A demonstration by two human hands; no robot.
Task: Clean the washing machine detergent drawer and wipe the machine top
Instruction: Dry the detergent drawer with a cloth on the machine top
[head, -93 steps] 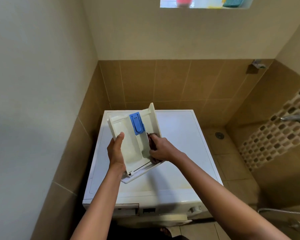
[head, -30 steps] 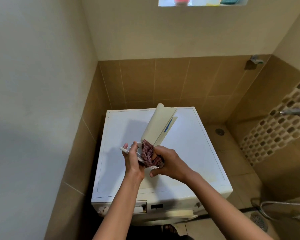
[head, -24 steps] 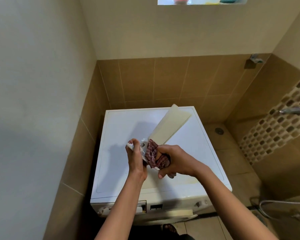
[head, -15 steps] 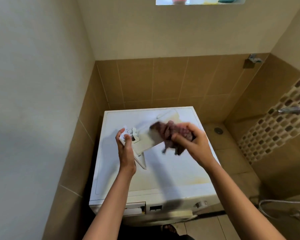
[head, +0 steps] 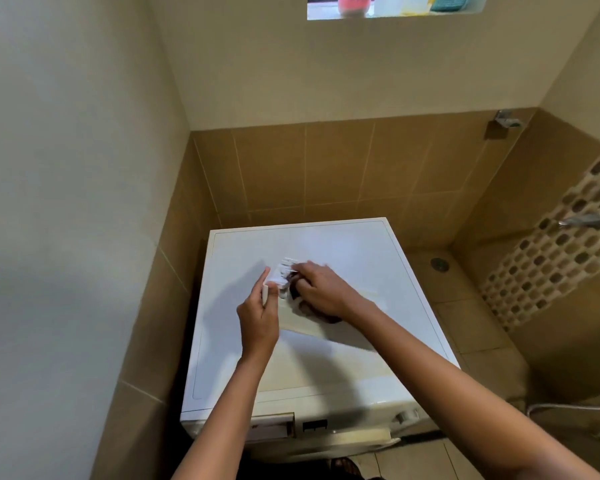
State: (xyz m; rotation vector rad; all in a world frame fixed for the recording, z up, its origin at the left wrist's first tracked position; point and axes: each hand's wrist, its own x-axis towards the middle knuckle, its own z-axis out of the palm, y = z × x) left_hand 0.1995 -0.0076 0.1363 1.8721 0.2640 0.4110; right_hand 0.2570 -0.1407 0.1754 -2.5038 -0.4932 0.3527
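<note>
Holding the detergent drawer (head: 282, 273) in left hand (head: 258, 320) grip, right hand (head: 321, 289) grip curled round dark cloth (head: 294, 292)

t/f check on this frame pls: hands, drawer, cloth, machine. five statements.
1. The left hand grips the detergent drawer. True.
2. The right hand holds nothing. False: it holds a dark cloth against the drawer.
3. The drawer sits in its slot. False: it is out, held over the machine top.
4. The washing machine stands in a corner between tiled walls. True.
5. Both hands are over the machine top. True.
</note>
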